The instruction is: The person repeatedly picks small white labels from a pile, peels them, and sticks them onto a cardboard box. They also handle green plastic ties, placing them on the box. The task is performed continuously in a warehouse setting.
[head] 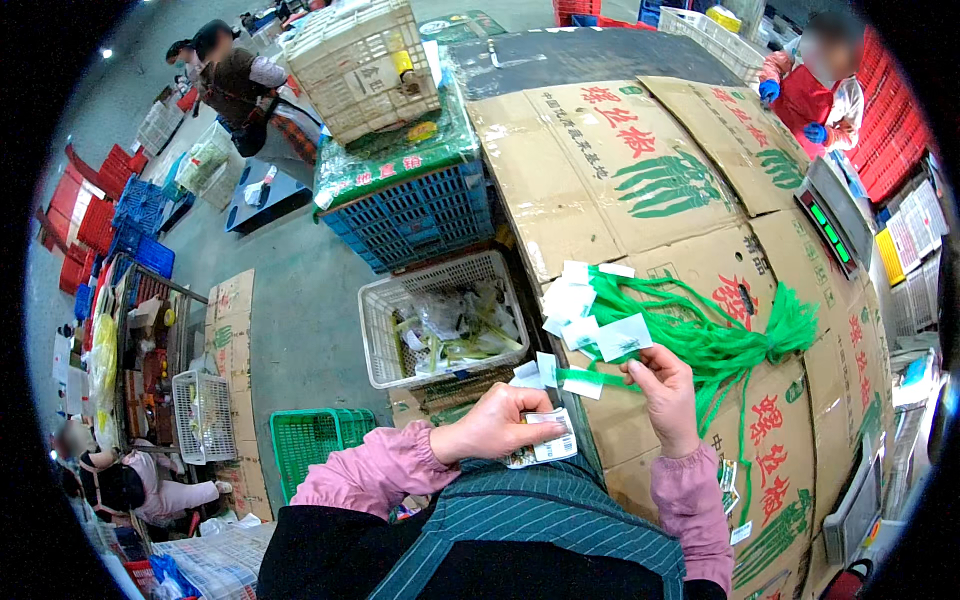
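A bundle of green mesh net bags (675, 337) lies on the cardboard-covered table in front of me, gathered at its far right end. Several white tags (574, 300) are attached to its near ends. My right hand (664, 394) pinches a strip of the green mesh just below a white tag (624, 337). At the table's near edge, my left hand (495, 424) grips a small stack of printed labels (553, 441) with a barcode, thumb on top. More white tags (536, 371) lie between the two hands. The fingers of my left hand partly cover the labels.
A white basket (375, 330) of vegetable scraps and plastic stands left of the table, with a green basket (281, 450) nearer me. Stacked blue crates (409, 229) rise behind it. A digital scale (829, 225) sits at right, by a person with blue gloves (816, 133).
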